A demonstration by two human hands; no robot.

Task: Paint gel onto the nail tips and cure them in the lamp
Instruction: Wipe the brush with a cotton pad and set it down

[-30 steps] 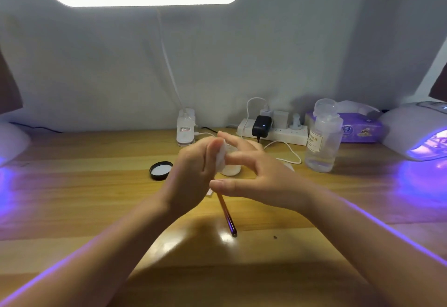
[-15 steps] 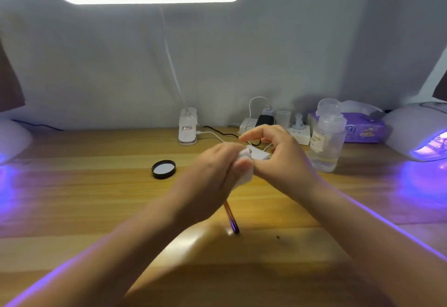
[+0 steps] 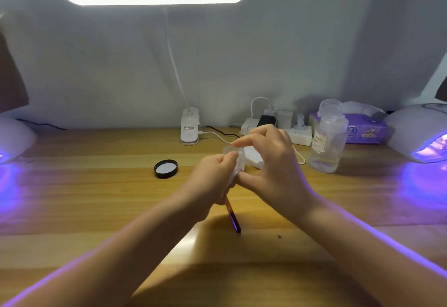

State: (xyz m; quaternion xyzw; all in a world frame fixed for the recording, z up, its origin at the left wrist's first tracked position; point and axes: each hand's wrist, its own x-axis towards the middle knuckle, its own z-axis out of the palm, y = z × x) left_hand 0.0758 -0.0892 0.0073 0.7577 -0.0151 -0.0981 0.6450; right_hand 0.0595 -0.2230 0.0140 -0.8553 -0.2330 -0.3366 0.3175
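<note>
A: Dark slim gel brush [image 3: 232, 217] near the desk's [image 3: 96, 210] front edge?
B: Left hand [image 3: 212, 181] grips it, clenched round a white wipe [image 3: 234, 174], likely cleaning. Right hand [image 3: 273, 161] pinches a small clear piece [image 3: 228, 149], nail tip I guess. Purple-lit white curing lamp [image 3: 420, 135] waits at the right edge.

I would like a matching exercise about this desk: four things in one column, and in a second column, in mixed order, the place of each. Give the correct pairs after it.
Things:
1. black lid
2. clear bottle
3. brush
4. purple tissue pack

Places:
A. at the wall, behind the clear bottle
B. its handle sticks out below the left hand
C. flat on the desk, left of both hands
D. upright on the desk, right of the right hand

Pairs: 1-C, 2-D, 3-B, 4-A
</note>
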